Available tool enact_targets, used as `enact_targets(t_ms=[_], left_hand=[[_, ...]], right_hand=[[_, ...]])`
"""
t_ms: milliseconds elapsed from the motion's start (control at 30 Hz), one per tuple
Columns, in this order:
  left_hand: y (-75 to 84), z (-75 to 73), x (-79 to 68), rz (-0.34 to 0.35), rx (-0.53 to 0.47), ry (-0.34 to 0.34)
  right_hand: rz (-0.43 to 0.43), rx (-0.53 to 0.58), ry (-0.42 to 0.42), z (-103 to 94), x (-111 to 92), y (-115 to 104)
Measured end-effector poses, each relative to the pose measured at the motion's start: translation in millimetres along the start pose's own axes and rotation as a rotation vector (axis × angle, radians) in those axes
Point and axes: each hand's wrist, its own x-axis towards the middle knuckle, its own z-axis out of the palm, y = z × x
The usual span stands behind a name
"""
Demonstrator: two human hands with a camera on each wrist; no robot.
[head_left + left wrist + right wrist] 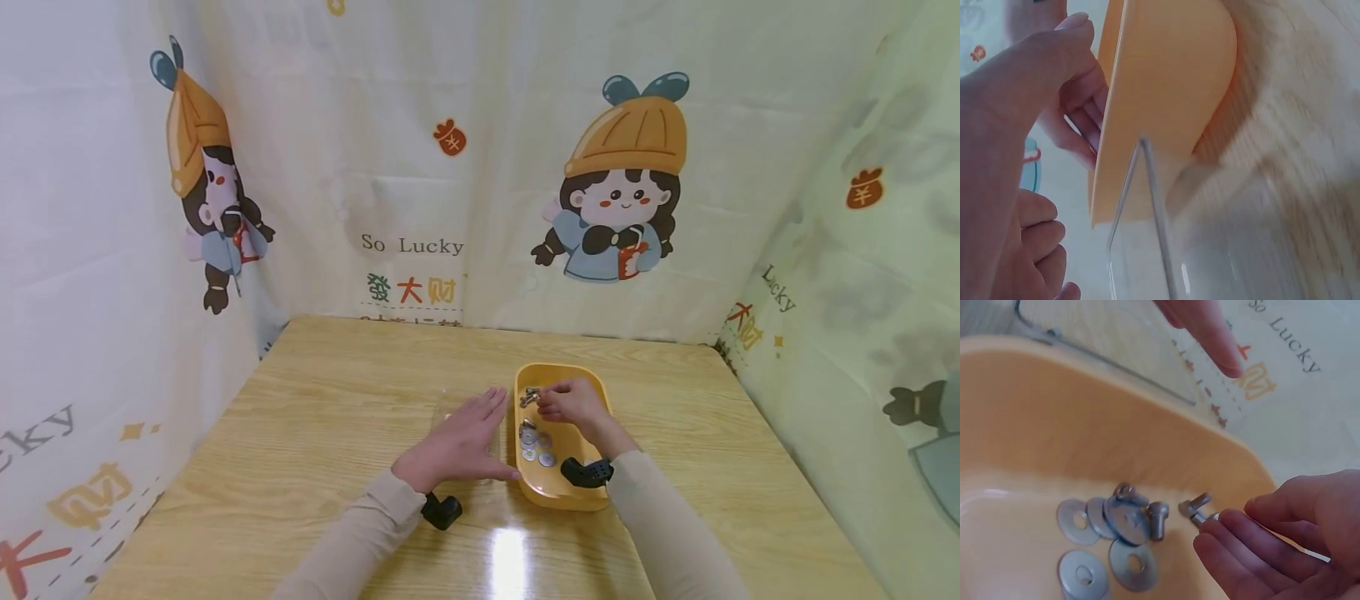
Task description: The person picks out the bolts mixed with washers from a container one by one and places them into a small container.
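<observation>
My right hand point(573, 402) reaches into a yellow-orange tray point(558, 497), fingers slightly bent. Its fingertips are right at a small group of metal bolts point(1199, 503) by the tray's side, partly hidden behind them. Several flat round washers point(1134, 565) lie nearby on the tray floor, some overlapping, with a socket-head bolt point(1158, 520) beside them. Outside the tray on the left, my left hand point(465, 437) is spread over a clear plastic box point(1222, 250). Its fingers are straight and its thumb points toward the tray's rim. Much of the box is hidden beneath this hand in the head view.
The tray and clear box stand side by side on a light wood table point(337, 400). A printed curtain point(502, 275) hangs behind the table and along both sides. Black wrist cameras stick out below both hands, the right one point(587, 472) over the tray.
</observation>
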Motion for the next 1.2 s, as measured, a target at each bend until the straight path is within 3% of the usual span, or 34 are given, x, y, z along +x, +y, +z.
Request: enact_targets(t_ms=[233, 567, 1200], left_hand=[[11.9, 9.2, 4.0, 0.036, 0.079, -0.008], [20.9, 12.8, 5.8, -0.004, 0.135, -0.036], [23.8, 13.6, 6.9, -0.014, 0.128, -0.022]], right_hand=[[0.028, -0.022, 0.017, 5.3, 1, 9], [0.063, -0.046, 0.01, 12.4, 2, 14], [0.051, -0.088, 0.031, 26.8, 8, 15]])
